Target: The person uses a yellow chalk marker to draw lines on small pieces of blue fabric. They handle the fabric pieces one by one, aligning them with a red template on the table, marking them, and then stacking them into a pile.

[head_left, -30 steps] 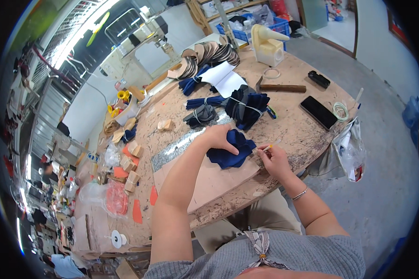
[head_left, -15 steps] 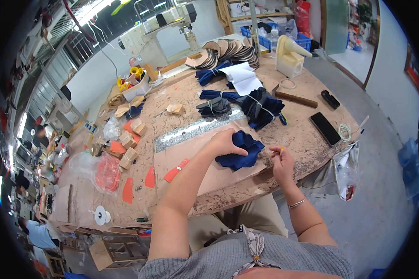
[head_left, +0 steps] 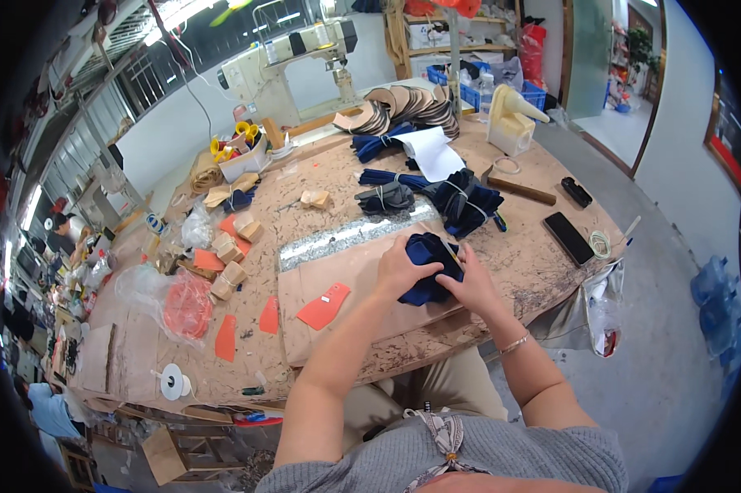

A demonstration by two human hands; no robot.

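A bundle of dark blue leather pieces lies on a tan cutting board at the near edge of the worn workbench. My left hand rests on the bundle's left side and grips it. From the right, my right hand closes on the same bundle, with a thin stick-like tool at its fingertips. An orange cut piece lies on the board just left of my left hand.
Tied dark blue bundles and a white sheet lie behind the board. A black phone and a coil of cord are at right. Orange pieces, tan blocks, plastic bags at left. A sewing machine stands at the back.
My right hand has moved left from beside the bundle onto it, so both hands now hold the blue pieces. The view has tilted a little.
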